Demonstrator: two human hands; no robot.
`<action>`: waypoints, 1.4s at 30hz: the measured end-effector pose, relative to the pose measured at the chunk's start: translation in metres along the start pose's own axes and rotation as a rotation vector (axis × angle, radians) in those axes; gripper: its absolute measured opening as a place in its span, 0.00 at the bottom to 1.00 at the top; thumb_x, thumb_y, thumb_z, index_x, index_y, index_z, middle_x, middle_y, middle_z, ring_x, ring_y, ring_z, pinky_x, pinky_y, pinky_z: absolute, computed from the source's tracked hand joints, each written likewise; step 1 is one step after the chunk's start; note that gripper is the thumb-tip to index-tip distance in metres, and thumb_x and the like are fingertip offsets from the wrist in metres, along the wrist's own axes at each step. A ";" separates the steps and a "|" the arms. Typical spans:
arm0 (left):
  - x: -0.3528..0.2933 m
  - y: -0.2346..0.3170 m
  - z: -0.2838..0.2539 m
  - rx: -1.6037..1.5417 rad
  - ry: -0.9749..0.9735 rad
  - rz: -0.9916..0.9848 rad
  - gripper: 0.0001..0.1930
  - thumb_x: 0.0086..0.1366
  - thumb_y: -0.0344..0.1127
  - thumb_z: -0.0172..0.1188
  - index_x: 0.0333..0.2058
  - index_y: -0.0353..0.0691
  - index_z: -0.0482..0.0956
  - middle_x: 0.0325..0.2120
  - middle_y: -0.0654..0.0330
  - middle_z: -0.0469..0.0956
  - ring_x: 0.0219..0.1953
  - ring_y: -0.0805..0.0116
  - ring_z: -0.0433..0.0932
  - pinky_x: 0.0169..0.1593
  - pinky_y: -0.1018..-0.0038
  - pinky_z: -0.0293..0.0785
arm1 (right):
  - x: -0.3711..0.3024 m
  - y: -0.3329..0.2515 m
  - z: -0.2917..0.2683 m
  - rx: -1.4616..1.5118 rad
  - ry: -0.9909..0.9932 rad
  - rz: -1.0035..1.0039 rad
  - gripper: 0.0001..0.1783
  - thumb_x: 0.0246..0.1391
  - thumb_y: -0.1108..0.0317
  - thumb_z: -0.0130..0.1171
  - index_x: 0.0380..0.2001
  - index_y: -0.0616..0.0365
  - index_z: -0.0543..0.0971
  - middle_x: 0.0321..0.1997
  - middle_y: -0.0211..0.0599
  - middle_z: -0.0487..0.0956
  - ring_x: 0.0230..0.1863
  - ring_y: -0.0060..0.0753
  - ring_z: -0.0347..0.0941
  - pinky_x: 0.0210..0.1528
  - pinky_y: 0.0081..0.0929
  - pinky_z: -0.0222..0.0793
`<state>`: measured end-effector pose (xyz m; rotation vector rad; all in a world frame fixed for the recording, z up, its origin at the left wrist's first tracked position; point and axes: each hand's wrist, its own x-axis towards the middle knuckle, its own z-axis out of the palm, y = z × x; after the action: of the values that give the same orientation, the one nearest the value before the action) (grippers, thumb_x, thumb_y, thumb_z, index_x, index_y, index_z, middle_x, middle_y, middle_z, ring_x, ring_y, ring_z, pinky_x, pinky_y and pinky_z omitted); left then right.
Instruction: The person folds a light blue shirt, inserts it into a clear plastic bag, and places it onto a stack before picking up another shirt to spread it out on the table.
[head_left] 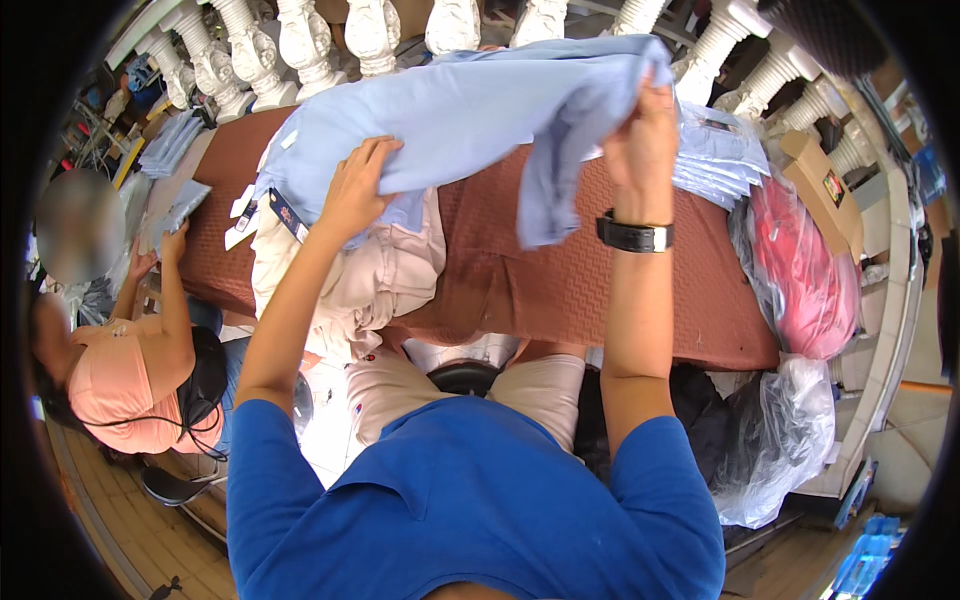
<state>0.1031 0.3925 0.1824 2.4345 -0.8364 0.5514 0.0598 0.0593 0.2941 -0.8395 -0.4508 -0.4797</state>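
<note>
A light blue garment (440, 115), long like a trouser leg, stretches across the upper middle of the head view. At its right end my right hand (640, 145) is closed on the cloth and holds it raised, so a loose part drapes down over the table. My left hand (358, 190) rests on the garment's left part, fingers and thumb spread apart. A dark hang tag (288, 214) and white labels (242, 215) show at the left end. Crumpled beige garments (390, 270) lie beneath it.
The table has a brown textured cover (480, 270). On the right lie folded blue garments in clear plastic (715, 155), a red bagged bundle (795, 270) and a cardboard box (820, 195). White balusters (375, 35) line the back. A co-worker (140, 375) handles a packet at left.
</note>
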 end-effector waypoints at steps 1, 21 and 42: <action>-0.001 -0.008 0.007 0.033 0.022 -0.072 0.27 0.50 0.26 0.67 0.51 0.41 0.76 0.53 0.51 0.74 0.57 0.46 0.71 0.59 0.59 0.68 | 0.004 -0.009 0.002 -0.102 0.150 -0.041 0.14 0.69 0.71 0.43 0.51 0.61 0.74 0.47 0.39 0.81 0.46 0.34 0.79 0.51 0.34 0.78; 0.070 0.178 0.019 -0.576 0.267 0.326 0.18 0.49 0.31 0.70 0.40 0.39 0.77 0.34 0.56 0.77 0.36 0.52 0.79 0.40 0.63 0.76 | -0.071 -0.042 -0.018 -1.245 -0.388 0.080 0.26 0.50 0.76 0.67 0.54 0.61 0.76 0.41 0.37 0.82 0.41 0.29 0.76 0.48 0.25 0.69; -0.003 0.116 0.091 -0.160 0.074 0.364 0.18 0.52 0.33 0.66 0.43 0.41 0.76 0.36 0.52 0.79 0.39 0.46 0.79 0.39 0.60 0.76 | -0.077 -0.173 -0.097 -1.518 0.058 -0.284 0.12 0.63 0.72 0.61 0.46 0.69 0.79 0.42 0.32 0.80 0.44 0.24 0.72 0.53 0.24 0.66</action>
<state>0.0442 0.2622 0.1469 2.1150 -1.2516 0.6736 -0.0817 -0.0998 0.2970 -2.2181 -0.0676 -1.1360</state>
